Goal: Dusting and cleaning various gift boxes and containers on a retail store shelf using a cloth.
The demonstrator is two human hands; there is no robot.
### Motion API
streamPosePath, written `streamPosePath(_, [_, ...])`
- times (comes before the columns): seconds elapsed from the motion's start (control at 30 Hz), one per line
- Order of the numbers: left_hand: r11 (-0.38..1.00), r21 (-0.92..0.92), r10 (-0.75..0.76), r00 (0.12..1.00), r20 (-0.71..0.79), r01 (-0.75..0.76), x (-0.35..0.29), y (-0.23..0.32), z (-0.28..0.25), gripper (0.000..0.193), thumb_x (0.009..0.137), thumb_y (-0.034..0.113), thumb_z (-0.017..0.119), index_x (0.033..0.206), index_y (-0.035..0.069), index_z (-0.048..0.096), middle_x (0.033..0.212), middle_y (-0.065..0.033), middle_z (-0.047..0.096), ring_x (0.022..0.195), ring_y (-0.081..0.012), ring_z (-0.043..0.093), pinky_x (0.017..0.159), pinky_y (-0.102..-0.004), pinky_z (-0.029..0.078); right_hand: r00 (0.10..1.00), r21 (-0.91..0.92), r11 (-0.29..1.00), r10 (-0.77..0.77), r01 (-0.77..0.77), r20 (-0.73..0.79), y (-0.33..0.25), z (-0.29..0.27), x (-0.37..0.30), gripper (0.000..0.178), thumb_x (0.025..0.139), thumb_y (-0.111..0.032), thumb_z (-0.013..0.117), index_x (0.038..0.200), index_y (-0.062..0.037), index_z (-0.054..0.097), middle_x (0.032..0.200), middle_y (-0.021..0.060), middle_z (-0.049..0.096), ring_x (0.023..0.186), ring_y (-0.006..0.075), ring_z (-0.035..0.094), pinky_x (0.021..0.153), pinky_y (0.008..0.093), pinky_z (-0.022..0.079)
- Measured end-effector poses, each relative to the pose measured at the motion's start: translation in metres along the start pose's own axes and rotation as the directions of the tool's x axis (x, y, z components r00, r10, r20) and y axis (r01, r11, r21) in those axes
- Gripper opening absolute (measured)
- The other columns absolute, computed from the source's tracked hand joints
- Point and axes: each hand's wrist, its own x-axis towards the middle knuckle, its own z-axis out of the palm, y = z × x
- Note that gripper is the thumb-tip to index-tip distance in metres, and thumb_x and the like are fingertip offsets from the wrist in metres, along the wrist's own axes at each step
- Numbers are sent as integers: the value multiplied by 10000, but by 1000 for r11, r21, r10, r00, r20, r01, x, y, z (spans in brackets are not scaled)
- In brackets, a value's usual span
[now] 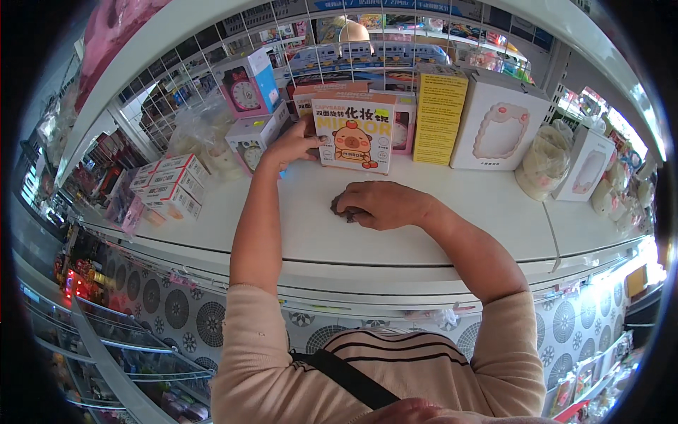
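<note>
My left hand (293,146) is at the left edge of a white and orange mirror box (354,136) with a cartoon animal on its front. Its thumb lies against the box's front side and the other fingers reach behind the edge. The box stands upright on the white shelf (311,230), before similar orange boxes (330,89). In front of it, my right hand (388,205) is closed over a dark, crumpled cloth (338,205) pressed to the shelf; most of the cloth is hidden under the fingers.
Left of my left hand, two clock boxes (247,85) are stacked. Farther left lie small white boxes (169,185) and plastic-wrapped goods (201,131). On the right stand a yellow box (439,116), a white mirror box (500,126) and a bagged cream item (544,162). Wire grid (381,63) closes the back.
</note>
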Motion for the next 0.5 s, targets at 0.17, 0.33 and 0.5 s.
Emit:
streamPosePath(0.17, [990, -31, 134, 989, -59, -136, 3, 1, 10, 633, 849, 395, 640, 1338, 94, 373, 1191, -93, 551, 1069, -197, 540, 782, -344, 500, 1000, 22, 1000, 7, -7, 16, 1, -1, 0, 213, 803, -70, 592, 1010, -66, 542, 982, 94, 573, 904, 301, 574, 778, 395, 465])
streamPosePath(0.33, [986, 55, 162, 983, -85, -157, 3, 7, 6, 621, 833, 461, 638, 1278, 71, 448, 1096, -74, 607, 984, -188, 581, 794, -334, 494, 1000, 34, 999, -22, 21, 14, 2, 0, 2, 224, 804, -71, 588, 1024, -70, 546, 979, 101, 571, 910, 303, 571, 792, 397, 461])
streamPosePath(0.5, [972, 216, 94, 995, -26, -86, -7, 18, 10, 618, 786, 416, 706, 1225, 38, 491, 1093, -87, 626, 966, -187, 599, 804, -322, 493, 1000, 38, 999, -8, 7, 20, 0, -3, 0, 228, 806, -72, 577, 1033, -69, 552, 977, 104, 571, 922, 304, 567, 807, 399, 456])
